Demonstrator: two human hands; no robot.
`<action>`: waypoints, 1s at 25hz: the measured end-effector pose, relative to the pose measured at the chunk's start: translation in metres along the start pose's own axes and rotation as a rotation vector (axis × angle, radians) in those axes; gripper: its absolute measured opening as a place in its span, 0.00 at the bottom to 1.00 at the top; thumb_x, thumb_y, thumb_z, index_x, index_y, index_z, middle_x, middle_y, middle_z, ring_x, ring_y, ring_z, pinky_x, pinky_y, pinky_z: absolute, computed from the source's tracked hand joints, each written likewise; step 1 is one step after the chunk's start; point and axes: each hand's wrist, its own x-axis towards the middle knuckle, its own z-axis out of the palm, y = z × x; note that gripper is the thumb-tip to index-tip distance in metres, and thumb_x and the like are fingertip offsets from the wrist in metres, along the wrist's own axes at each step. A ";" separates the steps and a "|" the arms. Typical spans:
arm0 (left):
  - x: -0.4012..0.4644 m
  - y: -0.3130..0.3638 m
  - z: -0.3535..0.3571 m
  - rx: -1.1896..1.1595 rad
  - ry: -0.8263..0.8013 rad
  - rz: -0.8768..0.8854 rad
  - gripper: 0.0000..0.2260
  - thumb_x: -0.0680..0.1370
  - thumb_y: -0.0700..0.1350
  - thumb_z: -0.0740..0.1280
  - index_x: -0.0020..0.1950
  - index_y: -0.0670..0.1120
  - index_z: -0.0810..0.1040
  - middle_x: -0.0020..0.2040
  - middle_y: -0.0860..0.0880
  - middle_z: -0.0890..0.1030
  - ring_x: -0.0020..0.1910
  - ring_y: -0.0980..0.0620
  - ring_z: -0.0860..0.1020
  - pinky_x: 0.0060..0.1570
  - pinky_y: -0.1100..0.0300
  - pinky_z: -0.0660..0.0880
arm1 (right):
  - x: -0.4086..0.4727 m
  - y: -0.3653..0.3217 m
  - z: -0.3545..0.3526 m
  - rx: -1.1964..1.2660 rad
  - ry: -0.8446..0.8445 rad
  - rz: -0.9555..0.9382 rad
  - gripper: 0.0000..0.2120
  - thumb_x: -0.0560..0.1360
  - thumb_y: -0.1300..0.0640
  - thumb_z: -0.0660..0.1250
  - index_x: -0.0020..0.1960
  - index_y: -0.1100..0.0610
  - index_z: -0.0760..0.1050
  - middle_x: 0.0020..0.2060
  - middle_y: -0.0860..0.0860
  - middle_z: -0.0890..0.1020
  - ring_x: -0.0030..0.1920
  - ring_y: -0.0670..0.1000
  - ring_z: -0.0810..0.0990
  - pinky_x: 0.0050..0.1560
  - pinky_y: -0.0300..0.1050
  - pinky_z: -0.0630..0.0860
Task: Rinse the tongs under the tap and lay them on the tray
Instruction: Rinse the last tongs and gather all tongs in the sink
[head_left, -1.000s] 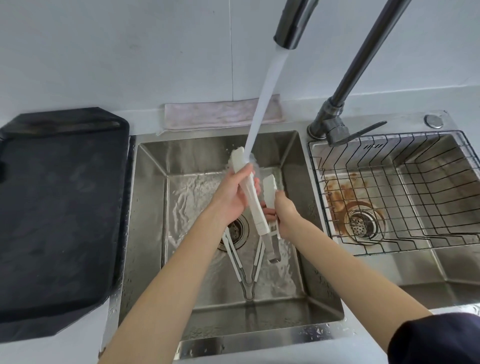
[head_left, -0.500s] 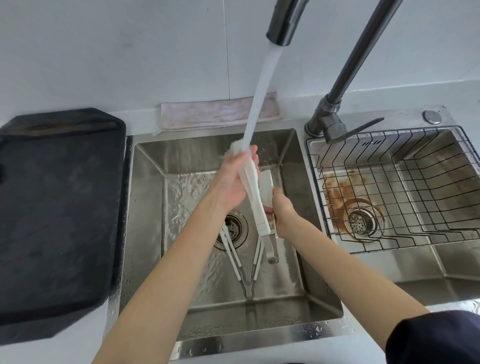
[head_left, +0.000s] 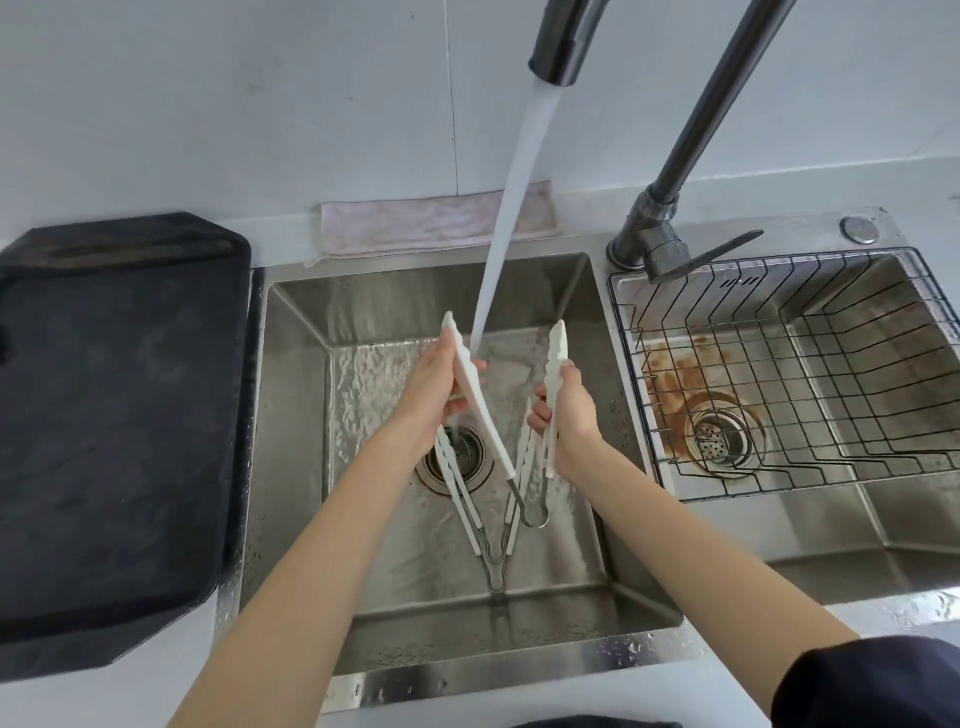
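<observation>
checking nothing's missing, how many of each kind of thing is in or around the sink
tongs: 2 (held pair, pair in the sink)
tray: 1
cloth: 1
wire basket: 1
tap: 1
total: 6

Bare forearms — a dark navy sleeve (head_left: 878, 680) on the right.

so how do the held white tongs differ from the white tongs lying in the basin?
The held white tongs are off the basin floor, spread wide, one arm in each hand, under the stream. The lying white tongs rest on the basin floor, narrower, untouched. Both have white arms on a metal hinge loop.
</observation>
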 end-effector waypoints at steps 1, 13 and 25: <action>-0.003 -0.006 -0.002 0.037 0.022 0.000 0.16 0.80 0.55 0.52 0.57 0.46 0.71 0.41 0.51 0.78 0.38 0.54 0.75 0.39 0.61 0.74 | -0.002 0.004 0.000 -0.025 0.008 -0.020 0.11 0.81 0.50 0.51 0.51 0.54 0.69 0.30 0.49 0.63 0.25 0.45 0.59 0.25 0.35 0.59; -0.019 -0.090 -0.022 0.276 -0.029 -0.154 0.26 0.78 0.37 0.60 0.73 0.48 0.56 0.51 0.44 0.75 0.44 0.51 0.77 0.37 0.62 0.76 | 0.011 0.062 -0.036 -0.584 -0.017 -0.025 0.20 0.82 0.54 0.48 0.68 0.64 0.64 0.45 0.54 0.73 0.35 0.46 0.72 0.39 0.39 0.73; 0.001 -0.140 -0.036 0.436 0.004 -0.298 0.28 0.78 0.38 0.59 0.75 0.52 0.53 0.64 0.44 0.74 0.61 0.43 0.74 0.62 0.48 0.73 | 0.038 0.101 -0.046 -0.792 0.073 0.123 0.20 0.81 0.52 0.47 0.65 0.60 0.68 0.53 0.56 0.78 0.60 0.59 0.77 0.65 0.57 0.71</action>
